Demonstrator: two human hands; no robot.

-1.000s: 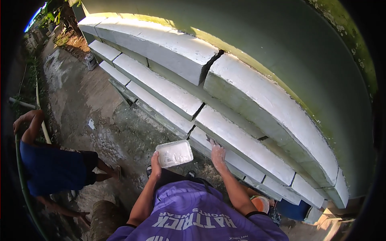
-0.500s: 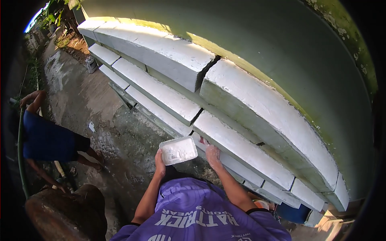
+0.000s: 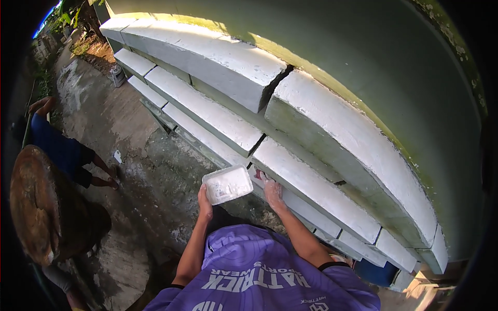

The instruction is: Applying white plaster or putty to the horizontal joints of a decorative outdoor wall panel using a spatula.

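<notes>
My left hand (image 3: 205, 202) grips the near left edge of a shallow white rectangular tub (image 3: 228, 185), which has white paste-like stuff on its bottom. My right hand (image 3: 272, 191), whitened with residue, is closed on a small red thing (image 3: 258, 174) whose kind I cannot make out. That hand presses it at a low white slab (image 3: 298, 207) just right of the tub. Above it juts a longer white slab (image 3: 311, 184). A dark gap (image 3: 258, 144) separates that slab from its neighbour on the left.
Stepped white slabs (image 3: 202, 46) run along a green wall (image 3: 384, 57). At left a person in blue (image 3: 57, 147) stands on the concrete path (image 3: 104, 114), partly behind a big brown rounded object (image 3: 39, 207). A small bucket (image 3: 118, 78) sits farther up. A blue container (image 3: 373, 273) stands lower right.
The tub has risen slightly in the picture, and my right hand has shifted a little upward along the slab. At left the brown object has moved up and left, partly covering the person in blue.
</notes>
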